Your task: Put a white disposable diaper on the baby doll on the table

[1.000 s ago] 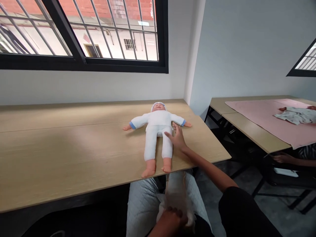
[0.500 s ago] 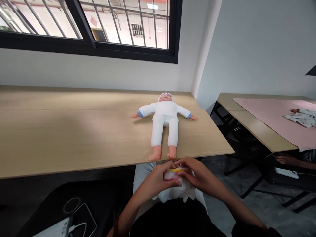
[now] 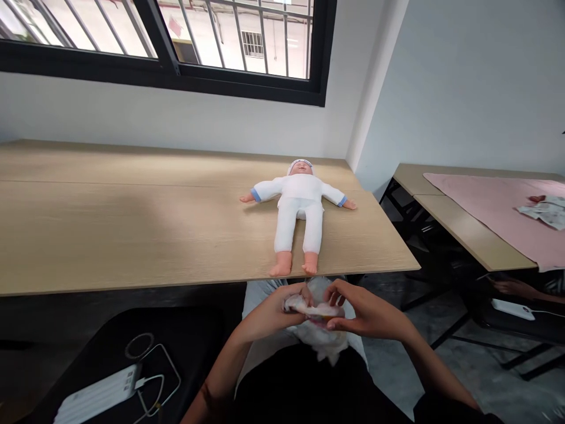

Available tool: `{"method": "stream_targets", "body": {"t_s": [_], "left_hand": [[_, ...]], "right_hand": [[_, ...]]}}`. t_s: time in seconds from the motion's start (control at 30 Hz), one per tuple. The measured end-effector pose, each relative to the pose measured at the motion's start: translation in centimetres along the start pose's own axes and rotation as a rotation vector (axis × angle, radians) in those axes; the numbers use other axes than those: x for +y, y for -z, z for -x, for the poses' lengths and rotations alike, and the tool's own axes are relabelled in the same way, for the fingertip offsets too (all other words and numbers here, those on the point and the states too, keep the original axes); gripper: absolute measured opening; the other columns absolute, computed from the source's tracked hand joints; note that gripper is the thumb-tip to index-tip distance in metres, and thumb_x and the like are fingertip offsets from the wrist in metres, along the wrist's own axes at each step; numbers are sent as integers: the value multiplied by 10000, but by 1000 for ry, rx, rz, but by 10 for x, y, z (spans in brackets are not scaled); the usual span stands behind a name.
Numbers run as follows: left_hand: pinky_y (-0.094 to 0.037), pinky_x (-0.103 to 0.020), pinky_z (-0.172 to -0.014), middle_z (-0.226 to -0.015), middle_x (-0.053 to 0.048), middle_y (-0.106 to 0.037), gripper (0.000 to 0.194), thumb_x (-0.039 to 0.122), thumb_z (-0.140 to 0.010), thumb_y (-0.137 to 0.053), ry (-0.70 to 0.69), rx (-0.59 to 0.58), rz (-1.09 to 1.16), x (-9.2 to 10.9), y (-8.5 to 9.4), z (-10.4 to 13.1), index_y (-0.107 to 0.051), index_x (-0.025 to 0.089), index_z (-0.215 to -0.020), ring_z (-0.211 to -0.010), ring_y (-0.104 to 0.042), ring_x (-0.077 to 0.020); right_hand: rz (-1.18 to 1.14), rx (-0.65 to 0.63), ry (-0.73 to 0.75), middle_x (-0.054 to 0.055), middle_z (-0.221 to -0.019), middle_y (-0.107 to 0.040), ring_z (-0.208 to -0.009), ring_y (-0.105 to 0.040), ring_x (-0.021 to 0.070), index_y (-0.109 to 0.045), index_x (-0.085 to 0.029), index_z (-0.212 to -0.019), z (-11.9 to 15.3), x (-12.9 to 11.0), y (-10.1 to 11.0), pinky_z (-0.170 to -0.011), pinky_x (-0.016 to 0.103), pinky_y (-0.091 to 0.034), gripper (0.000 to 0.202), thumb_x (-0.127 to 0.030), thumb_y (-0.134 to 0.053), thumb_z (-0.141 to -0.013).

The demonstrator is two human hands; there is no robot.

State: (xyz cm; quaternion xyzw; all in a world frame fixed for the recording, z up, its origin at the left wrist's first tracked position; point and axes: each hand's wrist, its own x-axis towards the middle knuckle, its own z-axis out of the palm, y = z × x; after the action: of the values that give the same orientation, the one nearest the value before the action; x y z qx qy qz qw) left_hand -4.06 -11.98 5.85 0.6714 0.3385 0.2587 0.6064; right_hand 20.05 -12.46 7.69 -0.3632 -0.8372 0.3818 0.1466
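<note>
Over my lap, below the table edge, my left hand [image 3: 293, 306] is closed on a crumpled whitish piece that looks like thin film or cloth. My right hand [image 3: 353, 309] has its thumb under and fingers over the right end of a small white-and-pink item [image 3: 320, 311], whose exact kind I cannot make out. More crumpled white material [image 3: 326, 344] lies on my lap beneath. A baby doll [image 3: 302, 194] in a white suit with blue cuffs and a cap lies on its back on the table, arms spread, bare feet at the near edge.
The wooden table [image 3: 110, 235] runs along the windowed wall. A black chair [image 3: 185, 330] at left holds a white power bank [image 3: 99, 394] and cable. At right, another table has a pink cloth [image 3: 494, 218] and patterned clothing [image 3: 545, 211]; a person's arm [image 3: 516, 288] shows below.
My hands have moved slightly apart and turned the item, hiding most of its yellow part. Crumpled whitish material now shows in my left hand. The view has shifted a little.
</note>
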Motion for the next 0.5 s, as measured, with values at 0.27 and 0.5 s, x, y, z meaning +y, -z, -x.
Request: {"method": "stream_targets", "body": {"t_s": [0.27, 0.5], "left_hand": [[-464, -268, -780, -938, -30, -669, 180, 181, -804, -633, -89, 64, -28, 12, -17, 4, -654, 198, -982, -874, -627, -192], [-497, -236, -839, -1090, -23, -681, 455, 259, -612, -845, -128, 725, 216, -16, 9, -10, -682, 226, -1036, -1035, -610, -234]], "right_hand": [[34, -79, 94, 5, -814, -624, -732, -575, 138, -604, -179, -958, -13, 5, -14, -655, 248, -405, 282, -452, -571, -896], [163, 249, 122, 39, -935, -580, -813, -545, 144, -605, -159, -921, -19, 21, -8, -732, 244, -441, 194, -340, -643, -863]]}}
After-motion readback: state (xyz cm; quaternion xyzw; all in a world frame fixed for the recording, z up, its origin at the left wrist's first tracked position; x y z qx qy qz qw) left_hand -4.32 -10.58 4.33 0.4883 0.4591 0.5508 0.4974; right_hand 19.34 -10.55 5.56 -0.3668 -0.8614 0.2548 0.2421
